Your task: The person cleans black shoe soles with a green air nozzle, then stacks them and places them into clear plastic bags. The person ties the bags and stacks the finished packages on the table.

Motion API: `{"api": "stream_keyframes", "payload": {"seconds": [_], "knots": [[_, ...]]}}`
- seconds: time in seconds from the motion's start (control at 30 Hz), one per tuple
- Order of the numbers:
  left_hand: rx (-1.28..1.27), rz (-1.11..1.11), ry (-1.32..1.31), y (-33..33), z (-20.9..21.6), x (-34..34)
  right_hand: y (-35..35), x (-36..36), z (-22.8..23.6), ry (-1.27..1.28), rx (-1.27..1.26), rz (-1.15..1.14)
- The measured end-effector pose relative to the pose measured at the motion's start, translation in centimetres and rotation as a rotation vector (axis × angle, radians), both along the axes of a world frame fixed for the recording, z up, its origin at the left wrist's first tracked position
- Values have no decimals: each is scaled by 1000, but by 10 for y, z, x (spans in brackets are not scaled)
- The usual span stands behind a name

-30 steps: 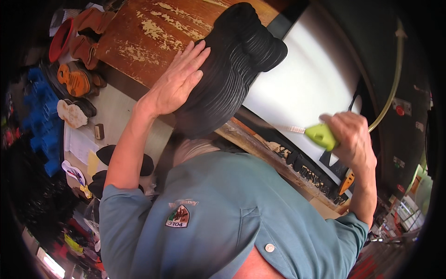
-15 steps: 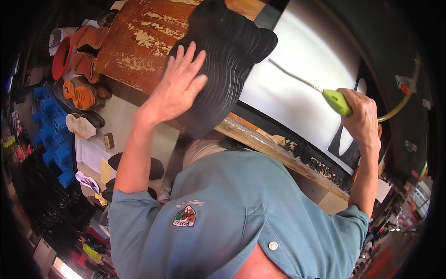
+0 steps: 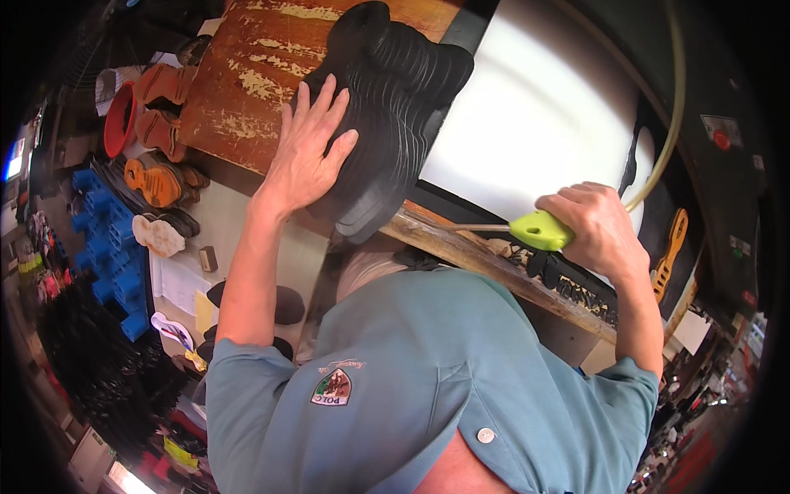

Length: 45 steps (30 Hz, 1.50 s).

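My left hand (image 3: 311, 165) lies with fingers spread on a fanned stack of black sole-shaped sheets (image 3: 387, 123). The stack leans across the worn brown wooden board (image 3: 222, 115) and over its near edge. In my right hand (image 3: 599, 226) is a green air blow gun (image 3: 536, 231), with the fingers wrapped round its body. Its thin metal nozzle points left, over the wooden ledge (image 3: 428, 233) near the stack's lower end. A yellowish hose (image 3: 676, 107) runs up from behind that hand.
Right of the stack is a bright white panel (image 3: 527, 99). Black scraps (image 3: 568, 290) lie in the trough beside the ledge. An orange slotted tool (image 3: 672, 251) is at the far right. To the left are a red bowl (image 3: 121, 119), orange sole shapes (image 3: 154, 183) and blue plastic pieces (image 3: 111, 247).
My right hand has brought the blow gun left and nearer to me, its nozzle swinging from the white panel down to the ledge. My left hand stays on the stack.
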<state>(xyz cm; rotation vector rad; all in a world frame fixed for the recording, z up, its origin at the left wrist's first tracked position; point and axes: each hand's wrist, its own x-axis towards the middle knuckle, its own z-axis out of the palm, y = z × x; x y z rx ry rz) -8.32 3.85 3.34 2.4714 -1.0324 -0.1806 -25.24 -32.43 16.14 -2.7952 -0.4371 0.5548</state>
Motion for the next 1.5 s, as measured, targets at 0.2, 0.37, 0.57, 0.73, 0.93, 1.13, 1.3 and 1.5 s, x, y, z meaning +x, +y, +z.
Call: {"api": "stream_keyframes", "payload": {"seconds": [0.2,0.37,0.57,0.73,0.93,1.13,1.3,1.5], "knots": [[11,35,2,2,-2,4,-18,26,-28,-405,-17,-156],[-33,43,46,10,-7,9,-5,54,-31,-407,28,-252],[-35,119,37,19,-14,15,16,63,-30,-175,2,-123],[-41,168,68,34,-19,18,7,42,-24,-121,-29,-67],[-63,146,5,37,-28,19,8,24,-2,-40,-50,-112],[23,153,-72,32,-22,15,3,15,-5,-93,7,-124],[-87,48,-31,30,-19,17,-22,21,-2,-228,-162,-307],[-107,34,1,31,-22,18,-37,16,6,-326,-205,-432]]}}
